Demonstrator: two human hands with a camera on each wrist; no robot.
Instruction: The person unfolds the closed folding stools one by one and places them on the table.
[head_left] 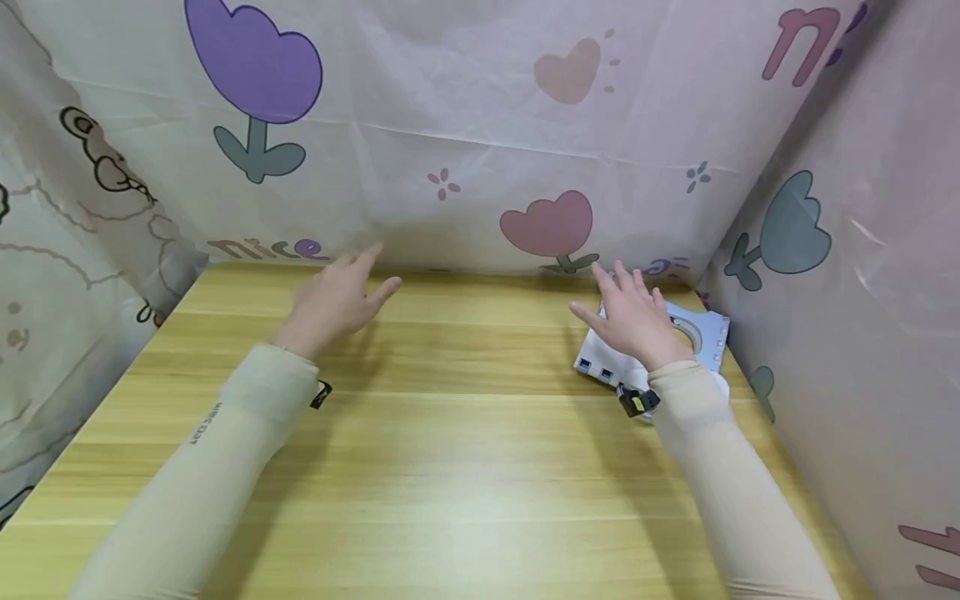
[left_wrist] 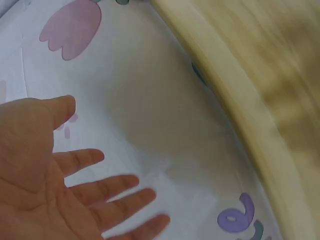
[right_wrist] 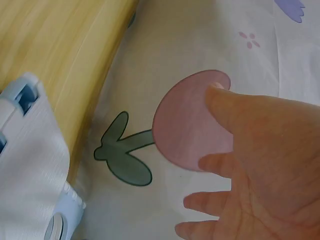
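My left hand [head_left: 333, 302] hovers over the far left of the wooden table, its fingers spread and holding nothing. The left wrist view shows that palm [left_wrist: 30, 175] with thumb and fingers extended. At the far right my right hand [head_left: 630, 317] is held above a white and light-blue plastic object [head_left: 708, 329], fingers apart. This object has a round opening and small square slots along one edge; the hand and forearm hide part of it, so its kind is unclear. In the right wrist view the object [right_wrist: 30, 170] lies to the side of the right hand [right_wrist: 265, 165].
The wooden table [head_left: 465, 467] ends at a printed curtain [head_left: 420, 108] with tulips and hearts. More printed cloth hangs along the right side [head_left: 862, 333] and the left side [head_left: 67, 292]. A small black device [head_left: 637, 402] is strapped at the right wrist.
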